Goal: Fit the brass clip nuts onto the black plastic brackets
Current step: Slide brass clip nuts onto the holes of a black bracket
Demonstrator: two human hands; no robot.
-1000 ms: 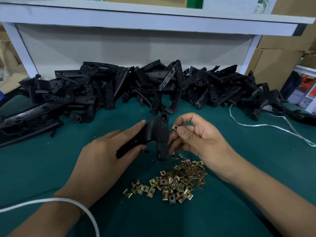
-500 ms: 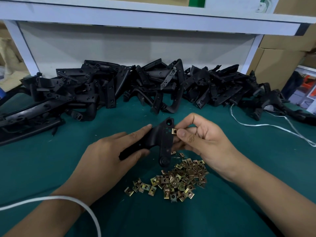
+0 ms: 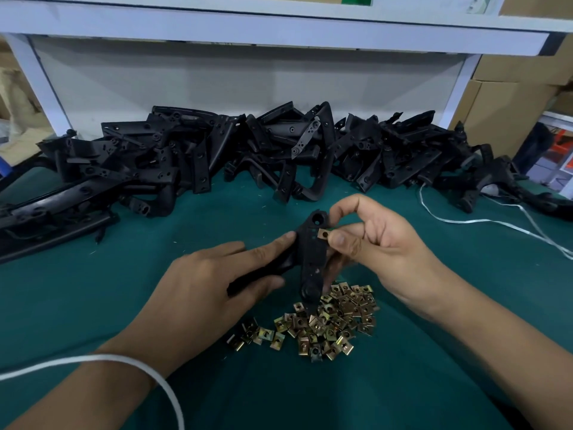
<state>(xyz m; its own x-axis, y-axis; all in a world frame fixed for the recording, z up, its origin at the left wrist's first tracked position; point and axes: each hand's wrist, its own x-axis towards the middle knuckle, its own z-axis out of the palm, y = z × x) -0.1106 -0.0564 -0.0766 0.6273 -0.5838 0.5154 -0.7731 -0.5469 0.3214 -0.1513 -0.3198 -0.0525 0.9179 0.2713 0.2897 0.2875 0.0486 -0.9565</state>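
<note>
My left hand (image 3: 210,287) grips a black plastic bracket (image 3: 311,259) by its left arm and holds it upright above the green table. A brass clip nut (image 3: 323,234) sits against the bracket's right edge, near its top hole. My right hand (image 3: 375,243) pinches that nut between thumb and forefinger. A heap of loose brass clip nuts (image 3: 325,324) lies on the mat just below the bracket.
A long pile of black plastic brackets (image 3: 235,156) runs across the back of the green mat (image 3: 93,299). White straps (image 3: 496,221) trail at the right. A white cord (image 3: 130,364) loops over my left wrist. A white shelf frame (image 3: 279,26) stands behind, with cardboard boxes (image 3: 508,100) right.
My right hand has brought the clip nut from just beside the bracket onto its right edge. The left hand has kept its hold, with the bracket barely shifted.
</note>
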